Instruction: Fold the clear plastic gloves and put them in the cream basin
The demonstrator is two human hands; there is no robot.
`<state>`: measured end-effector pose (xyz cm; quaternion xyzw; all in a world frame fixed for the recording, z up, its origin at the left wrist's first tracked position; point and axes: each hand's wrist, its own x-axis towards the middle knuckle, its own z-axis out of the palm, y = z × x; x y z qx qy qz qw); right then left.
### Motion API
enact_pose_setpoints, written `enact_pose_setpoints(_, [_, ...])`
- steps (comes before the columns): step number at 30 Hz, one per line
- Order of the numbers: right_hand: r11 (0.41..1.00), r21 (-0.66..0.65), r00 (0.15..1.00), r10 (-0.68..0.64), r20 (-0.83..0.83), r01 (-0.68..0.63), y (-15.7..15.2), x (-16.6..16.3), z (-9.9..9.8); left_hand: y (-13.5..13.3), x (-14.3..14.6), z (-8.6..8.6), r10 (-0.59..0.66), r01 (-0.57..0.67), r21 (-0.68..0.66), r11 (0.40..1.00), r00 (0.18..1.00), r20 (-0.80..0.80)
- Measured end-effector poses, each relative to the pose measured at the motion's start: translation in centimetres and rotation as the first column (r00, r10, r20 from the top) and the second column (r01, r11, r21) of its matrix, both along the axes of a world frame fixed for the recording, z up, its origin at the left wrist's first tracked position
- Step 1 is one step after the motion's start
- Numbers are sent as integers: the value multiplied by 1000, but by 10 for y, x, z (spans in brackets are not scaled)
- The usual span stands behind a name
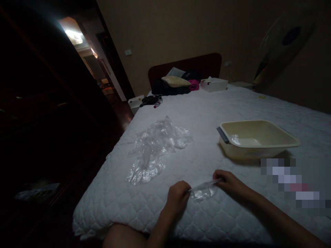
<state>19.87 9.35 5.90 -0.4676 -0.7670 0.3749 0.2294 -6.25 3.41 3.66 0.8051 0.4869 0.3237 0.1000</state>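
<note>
A small clear plastic bag is stretched between my two hands just above the white quilted bed. My left hand pinches its left end with the fingers closed. My right hand pinches its right end, fingers closed too. A loose pile of several clear plastic bags lies on the quilt ahead and to the left of my hands. A cream plastic basin with a dark handle stands ahead and to the right of my hands, and something pale lies in it.
At the bed's head lie a cushion, dark and pink clothes, a white tissue box and small dark items. A fan stands at the right. The floor left of the bed is dark; a lit doorway opens behind it.
</note>
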Motion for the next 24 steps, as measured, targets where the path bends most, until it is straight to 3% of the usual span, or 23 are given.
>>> enact_pose_setpoints(2, [994, 108, 998, 12, 66, -19, -3, 2, -2, -2, 2, -5, -54, 88, 227, 970, 987, -153])
enact_pose_setpoints(4, [975, 212, 988, 29, 149, -61, -8, 5, -4, -6, 3, -9, -62, 196, 393, 898, 942, -329])
enact_pose_setpoints(6, [941, 314, 968, 50, 245, -128, -12, 7, -7, -9, 4, -11, -58, 305, 448, 840, 873, -485])
enact_pose_setpoints(9, [897, 389, 941, 80, 329, -212, -19, 12, -9, -13, 4, -12, -64, 403, 430, 808, 785, -616])
enact_pose_setpoints(11, [921, 333, 956, 115, 269, -204, -19, 17, -9, -15, 3, -12, -76, 436, 417, 798, 759, -647])
enact_pose_setpoints(14, [980, 107, 985, 165, 50, -170, -12, 31, -7, -16, 4, -11, -69, 441, 421, 793, 750, -657])
enact_pose_setpoints(16, [981, -33, 981, 188, -53, -190, -6, 39, 2, -16, 4, -11, -56, 435, 431, 790, 752, -657])
enact_pose_setpoints(18, [982, -47, 982, 182, -45, -184, -5, 41, 15, -16, 4, -11, -52, 434, 442, 785, 756, -652])
enact_pose_setpoints(20, [987, 117, 992, 100, 72, -108, -14, 31, 30, -16, 5, -12, -52, 436, 453, 778, 763, -645])
enact_pose_setpoints(22, [944, 321, 976, 10, 216, -80, -33, 10, 37, -17, 5, -12, -48, 437, 456, 775, 761, -647])
enact_pose_setpoints(24, [875, 446, 947, 42, 319, -189, -56, -13, 31, -17, 5, -12, -48, 442, 447, 778, 751, -659])
